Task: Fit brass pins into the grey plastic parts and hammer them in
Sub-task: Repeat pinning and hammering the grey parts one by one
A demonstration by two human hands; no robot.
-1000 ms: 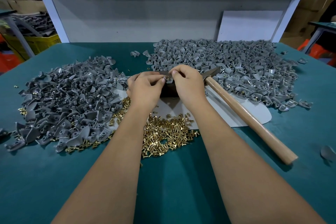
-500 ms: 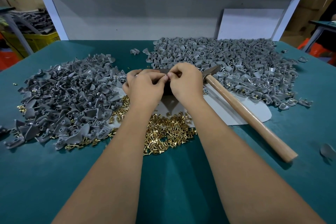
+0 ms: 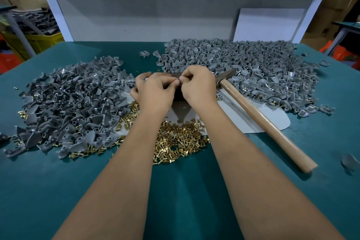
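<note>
My left hand (image 3: 153,91) and my right hand (image 3: 196,85) meet fingertip to fingertip over a dark block (image 3: 178,94) at the table's middle. Their fingers pinch something small between them, mostly hidden; a grey plastic part just shows at the left fingers. A heap of brass pins (image 3: 179,138) lies under my forearms. One pile of grey plastic parts (image 3: 72,107) spreads at the left and a larger pile (image 3: 249,68) at the back right. A wooden-handled hammer (image 3: 266,124) lies to the right of my right hand, head toward the hands.
A pale sheet (image 3: 259,121) lies under the hammer and block on the teal table (image 3: 58,181). A white board (image 3: 268,23) leans on the grey back wall. One stray grey part (image 3: 349,160) sits at the right edge. A yellow crate (image 3: 42,40) stands off-table at the left.
Both hands stay together over the block, with only slight finger shifts. The view has tilted a little. The hammer has not moved.
</note>
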